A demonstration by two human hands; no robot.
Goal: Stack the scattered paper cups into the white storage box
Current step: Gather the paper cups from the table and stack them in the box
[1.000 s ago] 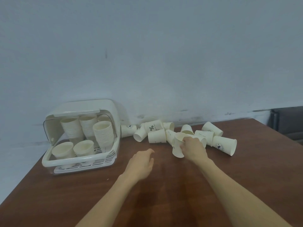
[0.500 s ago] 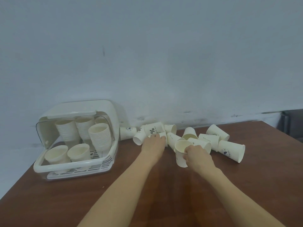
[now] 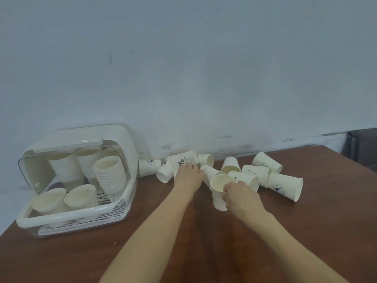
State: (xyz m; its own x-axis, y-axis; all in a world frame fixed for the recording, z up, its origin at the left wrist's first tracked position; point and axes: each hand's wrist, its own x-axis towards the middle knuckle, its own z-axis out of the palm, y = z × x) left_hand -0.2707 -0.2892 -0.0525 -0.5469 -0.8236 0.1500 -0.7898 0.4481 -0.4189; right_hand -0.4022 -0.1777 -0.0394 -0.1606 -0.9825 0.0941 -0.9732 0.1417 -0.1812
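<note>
Several white paper cups (image 3: 284, 184) lie scattered along the back of the brown table (image 3: 204, 231). My right hand (image 3: 240, 196) grips one upright paper cup (image 3: 218, 190) just in front of the pile. My left hand (image 3: 188, 176) reaches into the pile and closes its fingers round a cup lying on its side (image 3: 183, 162); most of that grip is hidden by the hand. The white storage box (image 3: 77, 215) stands at the left with its clear lid swung open. Inside it are tall stacks of cups (image 3: 110, 174) and shorter ones at the front.
A pale wall runs right behind the table. A dark object (image 3: 363, 146) stands beyond the table's far right corner. The table's left edge passes close by the box.
My left hand has moved forward from mid-table into the cup pile and closed on a lying cup. My right hand has drawn its cup toward me, out of the pile.
</note>
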